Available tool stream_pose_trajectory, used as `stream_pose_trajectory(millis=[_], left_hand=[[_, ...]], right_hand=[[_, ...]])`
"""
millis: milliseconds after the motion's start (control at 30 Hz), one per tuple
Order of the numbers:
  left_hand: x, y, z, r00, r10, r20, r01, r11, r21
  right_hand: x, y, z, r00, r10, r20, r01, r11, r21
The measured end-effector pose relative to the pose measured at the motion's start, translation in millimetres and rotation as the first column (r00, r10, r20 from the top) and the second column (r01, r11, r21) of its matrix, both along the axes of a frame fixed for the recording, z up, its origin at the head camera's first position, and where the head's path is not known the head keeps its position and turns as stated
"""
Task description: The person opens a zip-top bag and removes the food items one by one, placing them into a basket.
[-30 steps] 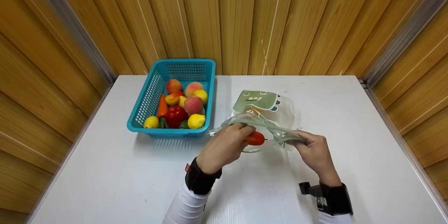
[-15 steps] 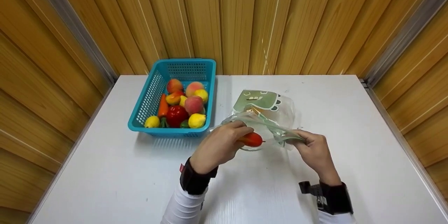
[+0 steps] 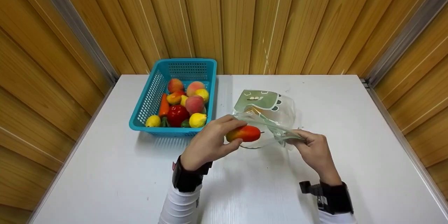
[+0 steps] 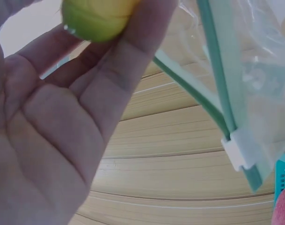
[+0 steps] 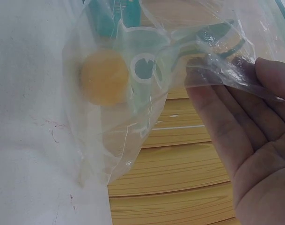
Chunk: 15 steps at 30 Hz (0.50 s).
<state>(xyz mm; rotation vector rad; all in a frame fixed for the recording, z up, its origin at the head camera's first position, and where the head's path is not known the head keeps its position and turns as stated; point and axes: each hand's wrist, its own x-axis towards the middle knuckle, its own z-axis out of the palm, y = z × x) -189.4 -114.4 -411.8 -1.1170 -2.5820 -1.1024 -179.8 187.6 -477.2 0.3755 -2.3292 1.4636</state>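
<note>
Head view: my left hand (image 3: 206, 143) grips the red-and-yellow toy mango (image 3: 244, 133) at the mouth of the clear dinosaur-print zip bag (image 3: 267, 112); my right-hand fingers (image 3: 302, 137) pinch that mouth's rim. I'd hold it wide.

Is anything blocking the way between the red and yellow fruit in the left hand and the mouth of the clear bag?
Nothing visible does. The left hand holds the red and yellow mango-like fruit right at the clear plastic zip bag, whose green-edged mouth the right hand pinches open. One orange fruit already lies deeper inside.
</note>
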Motion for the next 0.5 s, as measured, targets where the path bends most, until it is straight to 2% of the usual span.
stream_pose_trajectory(millis=[167, 500], left_hand=[[-1.1, -0.9, -1.2, 0.999, -0.017, -0.041, 0.021, 0.997, 0.081], [0.5, -4.0, 0.8, 0.993, 0.007, -0.116, 0.013, 0.985, 0.172]], right_hand=[[-0.8, -0.1, -0.2, 1.0, 0.005, -0.008, -0.005, 1.0, -0.001], [-1.2, 1.1, -0.9, 1.0, -0.006, -0.02, 0.006, 1.0, 0.011]])
